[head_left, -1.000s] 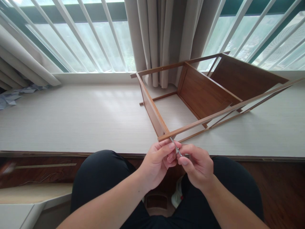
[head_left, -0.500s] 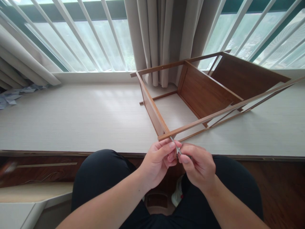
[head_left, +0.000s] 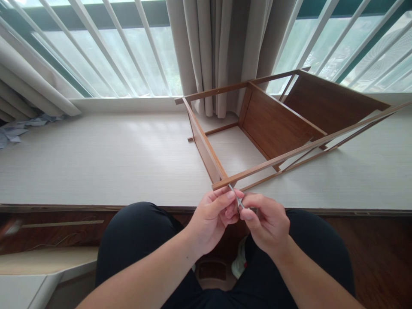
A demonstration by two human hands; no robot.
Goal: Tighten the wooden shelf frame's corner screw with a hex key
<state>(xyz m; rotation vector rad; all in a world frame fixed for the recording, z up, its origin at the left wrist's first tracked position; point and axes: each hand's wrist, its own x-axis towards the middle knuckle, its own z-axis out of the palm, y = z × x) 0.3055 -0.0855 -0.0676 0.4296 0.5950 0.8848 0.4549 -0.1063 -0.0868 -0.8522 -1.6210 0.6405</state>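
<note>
A brown wooden rack (head_left: 273, 165) with several panels lies on its side on the white ledge. Against the near left end of its front rail, a thin silver hex key (head_left: 238, 201) is held at a slant, its upper tip touching the wood. My left hand (head_left: 217, 210) pinches the shaft between thumb and fingers, just under the rail end. Closed on the lower end of the same tool is my right hand (head_left: 265, 219), thumb against the bent forefinger. The part of the key inside my right fingers is mostly hidden.
The white ledge (head_left: 112, 163) runs across the view, its front edge just beyond my knees. Grey curtains (head_left: 215, 56) and barred windows stand behind it. Crumpled bluish fabric (head_left: 16, 131) lies at far left. A pale panel or box (head_left: 48, 262) is at lower left.
The hands and the hex key hold nearly the same place against the rail. My right fingers have shifted very slightly on the tool; the view has drifted a little.
</note>
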